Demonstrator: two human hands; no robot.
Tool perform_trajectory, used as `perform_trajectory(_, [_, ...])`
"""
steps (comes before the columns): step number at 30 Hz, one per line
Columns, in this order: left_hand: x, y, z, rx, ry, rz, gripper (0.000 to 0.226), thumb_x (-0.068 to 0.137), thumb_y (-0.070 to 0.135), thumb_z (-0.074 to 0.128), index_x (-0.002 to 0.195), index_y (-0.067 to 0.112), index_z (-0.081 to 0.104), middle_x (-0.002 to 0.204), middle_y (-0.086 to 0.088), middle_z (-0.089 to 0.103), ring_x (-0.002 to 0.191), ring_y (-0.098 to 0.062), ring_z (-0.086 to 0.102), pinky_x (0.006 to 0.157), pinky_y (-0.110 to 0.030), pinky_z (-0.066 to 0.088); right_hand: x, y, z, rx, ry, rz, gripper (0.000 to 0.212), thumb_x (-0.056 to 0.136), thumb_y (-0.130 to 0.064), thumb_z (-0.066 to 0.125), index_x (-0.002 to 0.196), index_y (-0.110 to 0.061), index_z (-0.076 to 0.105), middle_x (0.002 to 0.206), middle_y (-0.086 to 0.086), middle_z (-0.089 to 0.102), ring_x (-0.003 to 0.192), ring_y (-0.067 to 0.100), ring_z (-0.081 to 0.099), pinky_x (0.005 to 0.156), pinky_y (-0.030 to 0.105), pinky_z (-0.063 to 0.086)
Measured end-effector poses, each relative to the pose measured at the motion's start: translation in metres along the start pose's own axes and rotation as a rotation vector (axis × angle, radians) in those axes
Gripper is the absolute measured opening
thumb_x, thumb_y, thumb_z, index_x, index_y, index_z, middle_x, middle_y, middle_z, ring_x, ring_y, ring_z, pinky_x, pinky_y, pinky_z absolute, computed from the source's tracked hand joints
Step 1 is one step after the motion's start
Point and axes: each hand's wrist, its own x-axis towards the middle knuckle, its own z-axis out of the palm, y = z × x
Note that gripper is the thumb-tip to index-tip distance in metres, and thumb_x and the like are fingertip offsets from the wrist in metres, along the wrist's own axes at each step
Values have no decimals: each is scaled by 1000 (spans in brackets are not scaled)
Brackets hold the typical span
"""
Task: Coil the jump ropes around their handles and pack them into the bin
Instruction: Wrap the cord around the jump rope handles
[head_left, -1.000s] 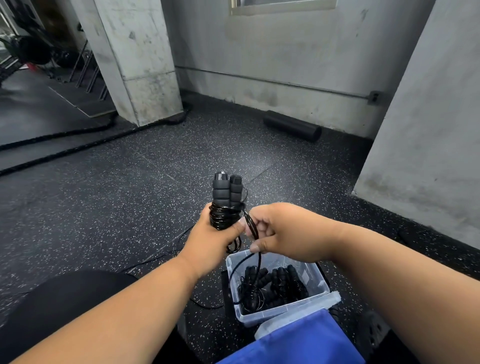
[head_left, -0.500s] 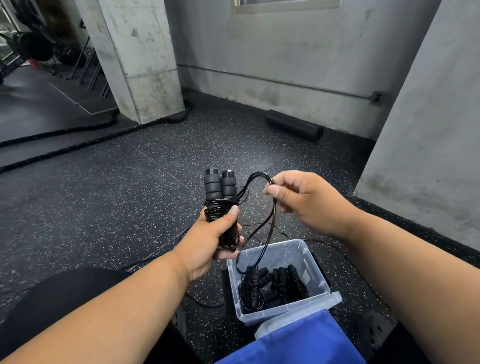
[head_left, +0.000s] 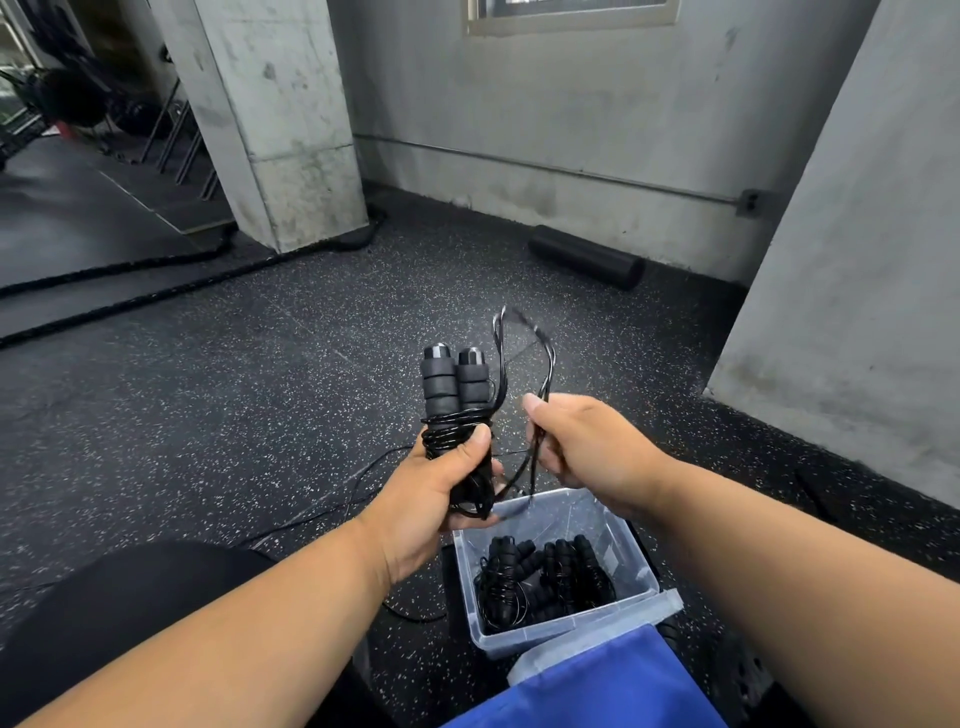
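Left hand (head_left: 431, 499) is gripping the two black foam handles (head_left: 454, 384) upright while right hand (head_left: 582, 447) is pinching the thin black cord loop (head_left: 524, 332) just beside them, clear plastic bin (head_left: 644, 577) sitting right below.

left forearm (head_left: 249, 618): bare, no sleeve | right forearm (head_left: 769, 561): bare, no sleeve | wrists: no watch or bands | left leg (head_left: 104, 613): black garment

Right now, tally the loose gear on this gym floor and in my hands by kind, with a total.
Black foam-grip jump-rope handle pair in hand: 1
Clear plastic storage bin: 1
Black cylindrical foam roller: 1
Thick black battle rope on the floor: 1
Total: 4
Ropes packed in the bin are too tangled to count.
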Motion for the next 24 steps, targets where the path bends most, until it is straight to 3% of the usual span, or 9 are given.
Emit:
perform_trajectory(4, [-2, 9, -5, 8, -23, 64, 62, 82, 49, 70, 125, 4, 61, 97, -7, 74, 86, -21, 74, 63, -34, 63, 1, 10, -8, -96, -156, 127, 30, 107, -27, 46, 83, -11, 54, 53, -2, 43, 45, 13, 31, 47, 27, 24])
perform_trajectory(7, [-5, 11, -9, -2, -58, 70, 62, 86, 46, 69, 127, 0, 58, 100, -9, 72, 87, -21, 72, 62, -34, 63, 5, 9, -8, -310, -81, 33, 36, 107, -25, 47, 73, -16, 58, 60, -6, 50, 48, 7, 41, 51, 26, 35])
perform_trajectory(13, [-5, 11, -10, 31, -71, 89, 54, 87, 47, 68, 120, 5, 61, 100, -9, 71, 88, -22, 71, 63, -33, 62, 19, 29, -9, -426, 64, 281, 26, 91, -38, 59, 101, -14, 62, 96, 3, 64, 78, 17, 58, 67, 31, 46])
perform_trajectory(15, [-6, 12, -11, 37, -82, 88, 60, 87, 50, 72, 122, 4, 60, 100, -9, 71, 87, -21, 70, 64, -33, 62, 17, 33, -9, -422, 197, 330, 72, 83, -49, 69, 144, -19, 43, 140, 11, 51, 115, 24, 59, 97, 38, 51])
perform_trajectory(16, [-7, 12, -10, 42, -93, 86, 63, 86, 53, 75, 122, 3, 61, 100, -9, 71, 87, -21, 70, 64, -33, 62, 16, 32, -9, -404, 237, 286, 100, 81, -52, 74, 160, -25, 18, 160, 9, 30, 136, 28, 47, 113, 43, 41])
perform_trajectory(18, [-8, 10, -9, 60, -122, 82, 68, 77, 56, 78, 119, 5, 63, 99, -9, 71, 86, -21, 71, 64, -33, 61, 9, 25, -7, -475, 277, 83, 123, 78, -52, 80, 159, -47, -12, 171, -5, -3, 156, 26, 16, 126, 48, 19])
perform_trajectory(21, [-9, 6, -7, 86, -169, 47, 52, 80, 50, 75, 116, 13, 66, 97, -8, 71, 84, -22, 71, 66, -35, 58, 10, 18, 0, -662, 243, -217, 84, 85, -48, 76, 150, -61, 25, 171, -7, 13, 156, 16, 11, 128, 52, 3])
perform_trajectory(23, [-10, 7, -5, 114, -182, 38, 46, 85, 45, 72, 119, 15, 65, 96, -7, 71, 83, -21, 70, 67, -36, 56, 14, 20, 5, -516, 66, -262, 16, 94, -36, 66, 109, -40, 68, 132, -2, 67, 127, 12, 54, 121, 58, 31])
perform_trajectory(24, [-9, 8, -5, 131, -174, 39, 48, 85, 44, 72, 122, 15, 64, 95, -7, 70, 82, -21, 69, 68, -36, 55, 15, 22, 4, -396, 3, -233, 12, 97, -31, 62, 88, -28, 70, 97, 0, 75, 96, 12, 64, 102, 55, 50])
